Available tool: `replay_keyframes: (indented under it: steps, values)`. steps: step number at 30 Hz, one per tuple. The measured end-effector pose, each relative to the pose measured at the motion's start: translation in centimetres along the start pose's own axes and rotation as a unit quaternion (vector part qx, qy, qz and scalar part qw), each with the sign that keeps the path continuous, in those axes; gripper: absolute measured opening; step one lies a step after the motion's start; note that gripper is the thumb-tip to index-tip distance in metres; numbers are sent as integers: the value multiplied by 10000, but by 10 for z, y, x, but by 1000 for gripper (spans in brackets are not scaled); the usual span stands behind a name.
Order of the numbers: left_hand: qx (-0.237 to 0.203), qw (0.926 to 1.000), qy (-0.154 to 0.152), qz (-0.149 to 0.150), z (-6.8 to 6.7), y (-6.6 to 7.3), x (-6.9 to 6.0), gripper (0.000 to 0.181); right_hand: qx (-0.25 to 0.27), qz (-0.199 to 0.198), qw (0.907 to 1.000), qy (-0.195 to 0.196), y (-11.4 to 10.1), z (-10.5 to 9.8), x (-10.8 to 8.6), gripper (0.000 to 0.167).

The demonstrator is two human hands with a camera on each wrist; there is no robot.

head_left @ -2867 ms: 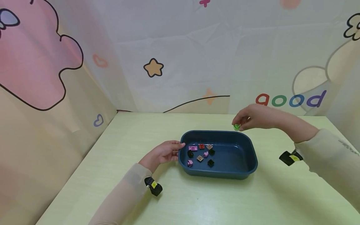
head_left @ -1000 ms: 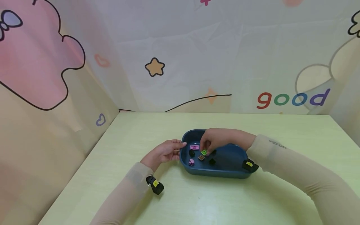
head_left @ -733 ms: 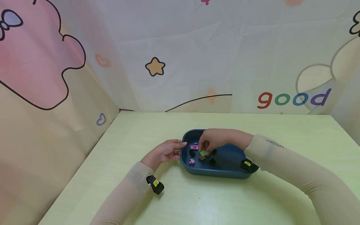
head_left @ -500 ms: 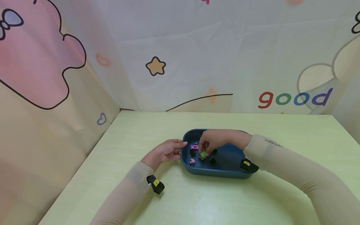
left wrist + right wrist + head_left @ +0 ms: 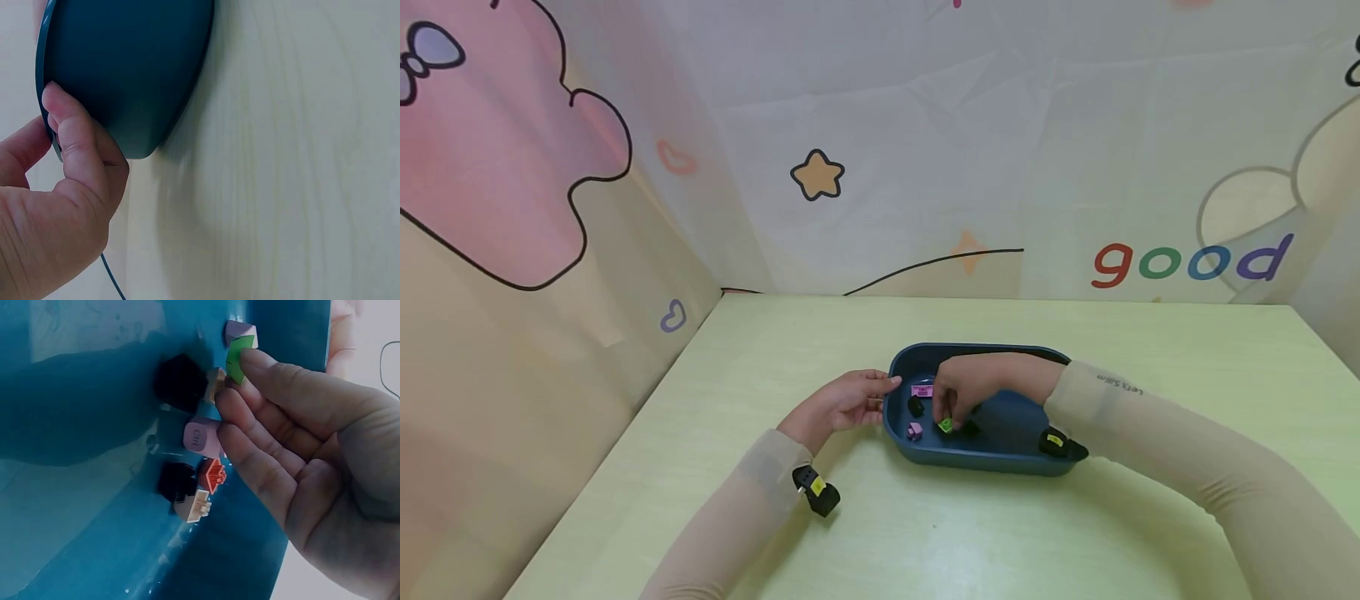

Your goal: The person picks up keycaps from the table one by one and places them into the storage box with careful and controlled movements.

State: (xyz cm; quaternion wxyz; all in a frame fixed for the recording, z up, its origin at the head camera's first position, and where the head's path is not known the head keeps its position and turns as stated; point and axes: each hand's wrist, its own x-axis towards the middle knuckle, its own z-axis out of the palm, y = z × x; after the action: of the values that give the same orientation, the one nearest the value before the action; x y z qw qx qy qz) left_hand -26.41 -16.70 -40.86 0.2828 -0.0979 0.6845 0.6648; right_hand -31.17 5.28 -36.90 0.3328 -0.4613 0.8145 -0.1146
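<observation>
My left hand (image 5: 850, 402) grips the left end of a dark blue tray (image 5: 992, 461); in the left wrist view the thumb (image 5: 78, 140) and fingers pinch the rim from both sides. Low inside the tray, my right hand (image 5: 973, 383) pinches a green keycap (image 5: 945, 426) between thumb and fingertips. The right wrist view shows the green keycap (image 5: 240, 361) close beside a lilac keycap (image 5: 240, 332) and a beige keycap (image 5: 215, 384). A pink keycap marked Ctrl (image 5: 199, 438) lies near the other fingertips. Whether the green keycap touches the tray floor, I cannot tell.
Further keycaps lie in the tray: a wide pink one (image 5: 922, 391), a black one (image 5: 916, 406), a small pink one (image 5: 914, 431), and an orange one (image 5: 214, 475). The tray stands on a pale table (image 5: 775, 333) before a printed cloth backdrop (image 5: 895, 167).
My right hand has brought the green keycap from above the tray's far right rim into its left half, then slightly nearer and lower. My left hand keeps its grip on the rim.
</observation>
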Motion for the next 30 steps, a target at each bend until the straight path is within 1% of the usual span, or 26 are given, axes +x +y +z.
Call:
replay_keyframes:
  steps: [7,15,26,30]
  values:
    - [0,10000,-48,42,1,1,0,13,-78,51,10000,-22,-1,2,2,21]
    - [-41,9999,-89,79,1,0,1,14,-297,178,9993,129,-2,5,4,21]
    - [-12,9999,-74,82,0,-1,-1,14,-398,244,9988,139,-5,9,7,18]
    - [3,9999,-71,71,2,0,0,13,-362,262,9988,192,-3,13,7,19]
